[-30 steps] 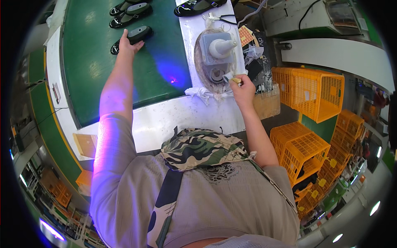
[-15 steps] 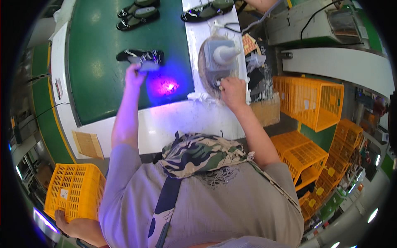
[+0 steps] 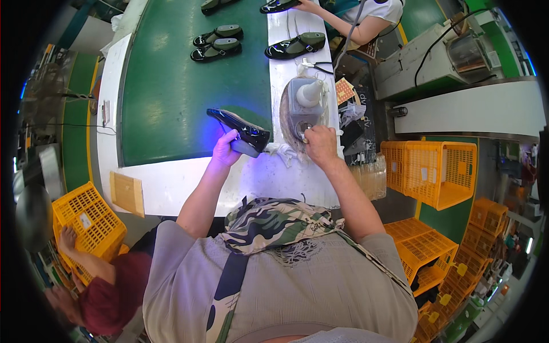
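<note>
Head view shows six black shoes: one in the left hand, a pair standing farther off on the green part of the desk, one partly cut off at the top edge, one buckled shoe on the white strip, and one in a co-worker's hand. One pair of pliers lies just beyond a single grey tub, on which a white nozzled bottle sits. The right hand is closed, its fingers at a small round cup at the tub's near end; whether it grips anything, I cannot tell. Orange crates stand to the right; the nearer one holds something dark, and another person at left has a hand on one more crate. The left hand grips the held shoe, thumb against its side, above the near edge of the desk's green part. That shoe is glossy black, tilted, its sole edge turned upward, with a grey form showing below.
</note>
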The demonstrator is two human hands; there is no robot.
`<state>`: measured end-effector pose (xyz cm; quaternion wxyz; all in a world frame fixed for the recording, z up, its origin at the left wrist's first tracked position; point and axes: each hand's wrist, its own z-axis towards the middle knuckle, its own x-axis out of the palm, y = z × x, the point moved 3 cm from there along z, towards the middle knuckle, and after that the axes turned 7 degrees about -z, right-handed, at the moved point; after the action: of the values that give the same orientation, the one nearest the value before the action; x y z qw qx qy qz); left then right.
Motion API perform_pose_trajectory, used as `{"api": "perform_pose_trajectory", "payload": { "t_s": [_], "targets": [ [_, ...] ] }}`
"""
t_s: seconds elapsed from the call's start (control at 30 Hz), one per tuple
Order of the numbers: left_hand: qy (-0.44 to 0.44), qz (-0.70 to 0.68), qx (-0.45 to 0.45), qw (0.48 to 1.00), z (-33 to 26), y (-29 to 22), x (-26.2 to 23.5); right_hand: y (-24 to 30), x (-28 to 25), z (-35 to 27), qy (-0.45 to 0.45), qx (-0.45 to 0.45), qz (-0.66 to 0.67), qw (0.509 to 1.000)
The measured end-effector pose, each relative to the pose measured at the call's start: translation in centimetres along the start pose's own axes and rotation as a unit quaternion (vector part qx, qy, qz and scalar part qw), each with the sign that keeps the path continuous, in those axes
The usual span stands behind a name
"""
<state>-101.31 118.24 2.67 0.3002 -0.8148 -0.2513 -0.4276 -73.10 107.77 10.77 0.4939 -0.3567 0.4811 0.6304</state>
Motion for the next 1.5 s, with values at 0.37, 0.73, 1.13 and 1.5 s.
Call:
{"api": "perform_pose_trajectory", "payload": {
  "t_s": [0.37, 0.73, 1.13, 1.5],
  "targets": [
    [0.067, 0.536, 0.335, 0.772, -7.9, -1.9, 9.3, -0.1, -2.1, 2.5, 0.029, 0.273, 0.55, 0.788],
    [0.178, 0.665, 0.507, 0.519, -16.2, -1.4, 15.6, 8.8, -4.5, 6.7, 0.094, 0.158, 0.674, 0.715],
    [0.156, 0.706, 0.469, 0.508, -17.5, -1.2, 15.8, 11.1, -5.6, 5.3, 0.239, 0.176, 0.719, 0.628],
    [0.092, 0.724, 0.169, 0.662, -16.2, -1.1, 11.8, 12.0, -9.8, 8.2, 0.176, 0.061, 0.724, 0.664]
  ]
}}
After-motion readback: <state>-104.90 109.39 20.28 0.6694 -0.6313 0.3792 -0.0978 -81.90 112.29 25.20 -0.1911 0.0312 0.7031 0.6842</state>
